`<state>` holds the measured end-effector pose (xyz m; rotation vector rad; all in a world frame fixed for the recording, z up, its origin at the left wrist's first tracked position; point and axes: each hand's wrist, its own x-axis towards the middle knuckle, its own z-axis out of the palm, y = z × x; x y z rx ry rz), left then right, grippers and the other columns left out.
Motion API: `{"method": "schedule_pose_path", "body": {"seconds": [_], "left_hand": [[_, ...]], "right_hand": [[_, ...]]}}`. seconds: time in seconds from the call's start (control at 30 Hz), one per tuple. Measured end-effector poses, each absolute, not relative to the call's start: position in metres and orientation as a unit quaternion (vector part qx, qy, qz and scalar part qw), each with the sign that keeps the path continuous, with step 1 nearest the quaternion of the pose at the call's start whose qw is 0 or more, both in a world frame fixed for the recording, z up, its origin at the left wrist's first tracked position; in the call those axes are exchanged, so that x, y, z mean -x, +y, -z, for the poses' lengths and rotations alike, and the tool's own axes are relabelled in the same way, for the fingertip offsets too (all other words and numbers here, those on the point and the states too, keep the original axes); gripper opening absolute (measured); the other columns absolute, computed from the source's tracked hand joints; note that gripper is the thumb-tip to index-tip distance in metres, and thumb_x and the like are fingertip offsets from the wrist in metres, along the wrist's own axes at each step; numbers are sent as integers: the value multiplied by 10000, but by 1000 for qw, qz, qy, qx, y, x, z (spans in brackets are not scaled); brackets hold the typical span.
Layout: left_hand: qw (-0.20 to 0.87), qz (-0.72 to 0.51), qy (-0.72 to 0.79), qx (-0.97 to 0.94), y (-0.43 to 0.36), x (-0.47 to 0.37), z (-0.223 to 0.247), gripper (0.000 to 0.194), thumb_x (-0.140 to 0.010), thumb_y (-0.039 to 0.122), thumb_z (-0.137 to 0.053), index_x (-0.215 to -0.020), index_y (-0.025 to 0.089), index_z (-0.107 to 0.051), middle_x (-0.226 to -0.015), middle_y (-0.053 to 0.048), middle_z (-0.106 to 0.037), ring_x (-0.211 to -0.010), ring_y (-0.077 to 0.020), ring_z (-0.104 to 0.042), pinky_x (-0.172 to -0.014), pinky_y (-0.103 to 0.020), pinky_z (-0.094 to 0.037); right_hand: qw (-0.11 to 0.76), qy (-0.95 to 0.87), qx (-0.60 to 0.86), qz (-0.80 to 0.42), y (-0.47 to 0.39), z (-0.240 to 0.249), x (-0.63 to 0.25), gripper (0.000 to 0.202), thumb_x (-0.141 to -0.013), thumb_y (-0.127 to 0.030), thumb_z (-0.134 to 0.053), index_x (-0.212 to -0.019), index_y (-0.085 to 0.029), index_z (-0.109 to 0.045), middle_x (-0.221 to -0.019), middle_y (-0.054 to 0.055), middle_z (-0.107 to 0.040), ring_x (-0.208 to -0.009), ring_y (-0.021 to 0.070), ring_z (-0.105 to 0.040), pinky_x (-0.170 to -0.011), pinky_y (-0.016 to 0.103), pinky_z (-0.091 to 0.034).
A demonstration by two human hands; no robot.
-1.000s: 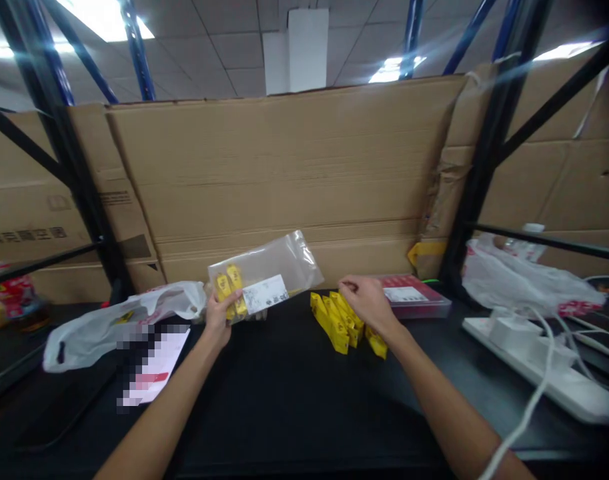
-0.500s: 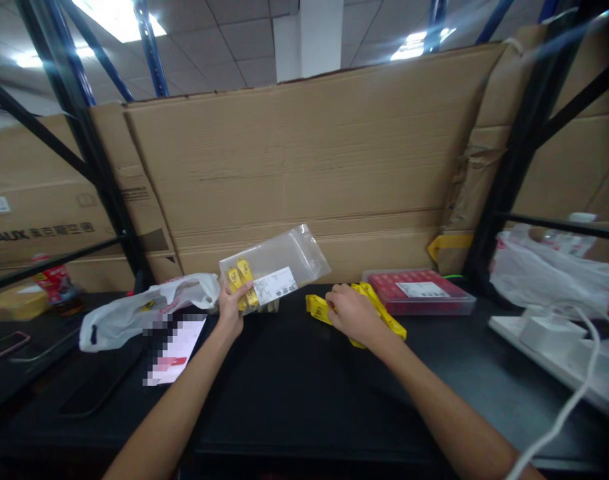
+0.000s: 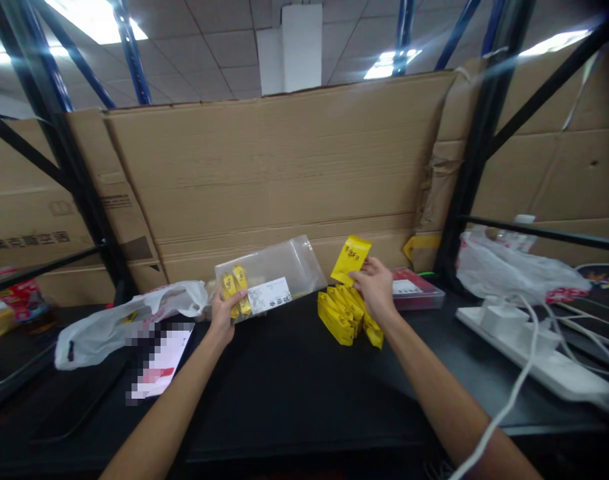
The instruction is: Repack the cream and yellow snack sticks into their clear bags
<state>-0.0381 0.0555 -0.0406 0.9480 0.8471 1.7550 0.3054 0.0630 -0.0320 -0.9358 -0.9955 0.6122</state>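
My left hand (image 3: pixel 224 311) grips the closed-off lower left end of a clear plastic bag (image 3: pixel 284 260), thumb on its front. Inside the bag are yellow packets (image 3: pixel 237 287), and a white printed label (image 3: pixel 270 295) lies across its front. My right hand (image 3: pixel 375 285) pinches one flat yellow packet (image 3: pixel 351 259) with dark writing, held upright. Just below it, a row of several yellow packets (image 3: pixel 338 317) stands on the black table (image 3: pixel 284 393). Behind my right hand, a red box with a clear case (image 3: pixel 419 291) is partly hidden.
Left of the bag lie a white plastic bag (image 3: pixel 134 320) and a phone with a lit, blurred screen (image 3: pixel 159 367). A white power strip (image 3: pixel 539 353) with plugs and cable is at the right. Cardboard (image 3: pixel 284 160) walls off the back, between dark rack posts (image 3: pixel 471 147).
My right hand has risen from the yellow packets with one packet pinched in its fingers. My left hand still holds the clear bag. The whole view has shifted somewhat to the right.
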Motion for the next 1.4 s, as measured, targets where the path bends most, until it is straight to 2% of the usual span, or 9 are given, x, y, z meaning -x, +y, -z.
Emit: {"method": "schedule_pose_path", "body": {"seconds": [0.13,0.27,0.4,0.6,0.8,1.1,1.2,1.3,1.4], "left_hand": [[511,-702,335,-366,51,31,38,527,-627,86,-892,-1097,156,-662,-970,-67,-790,-774,-216,-783,-704,-314,-656],[568,-692,314,-316,48,27,31,373,-758,109,-794,-1114,122,-681,-949,-96,-797,-752,-228,-783,-693,-332,-666],[600,-705,272,-263,39,23,19,262,-907,210,-685,-1167,184,-669,-975,-49,-802,-797,-199,-787,-704,-304,-671],[643,-688,240,-236,20,3,12,284,-953,227,-638,-1232,172,-651,-987,-77,-794,-772,-227,-790,-662,-354,-686],[650,-693,235,-205,13,-2,9,260,-1019,229,-542,-1263,200,-627,-944,-64,-799,-768,-233,-799,-645,-366,-687],[661,-652,280,-243,12,-17,20,275,-962,203,-636,-1224,123,-652,-949,-108,-807,-803,-255,-805,-720,-388,-693],[650,-640,309,-271,25,-14,25,294,-906,162,-699,-1191,96,-671,-894,-111,-806,-740,-246,-799,-678,-348,-685],[634,-632,331,-298,35,-9,34,306,-856,129,-730,-1156,91,-684,-861,-109,-801,-716,-239,-795,-646,-311,-671],[612,-635,344,-322,38,-6,44,343,-798,126,-774,-1129,109,-686,-867,-95,-800,-690,-222,-786,-624,-286,-657]], "right_hand": [[717,-446,384,-374,62,32,-293,370,-605,-296,-798,-924,-198,-638,-974,102,-771,-802,251,-752,-557,283,-572],[731,-424,354,-402,62,32,-291,424,-583,-261,-815,-965,-208,-639,-1004,84,-773,-865,257,-756,-573,269,-578],[771,-370,331,-399,66,32,-297,443,-599,-236,-774,-1009,-233,-605,-1041,58,-749,-928,266,-754,-619,296,-625],[785,-333,308,-422,69,31,-294,437,-581,-179,-751,-973,-230,-563,-909,31,-747,-786,262,-770,-618,359,-672],[777,-351,308,-422,65,28,-296,364,-639,-239,-795,-909,-206,-552,-749,43,-737,-614,243,-759,-562,349,-674],[803,-391,308,-327,62,14,-313,650,-670,-371,-866,-1156,-240,-455,-730,-30,-736,-481,171,-693,-458,248,-580],[798,-406,324,-307,60,11,-321,634,-712,-393,-837,-1188,-242,-445,-689,-53,-712,-415,126,-609,-381,193,-467],[752,-452,348,-331,59,13,-323,580,-705,-371,-832,-1158,-221,-502,-590,-82,-654,-346,88,-481,-320,166,-302],[658,-531,361,-394,57,17,-321,495,-654,-314,-846,-1054,-184,-586,-518,-82,-604,-335,78,-422,-329,176,-264]]}}
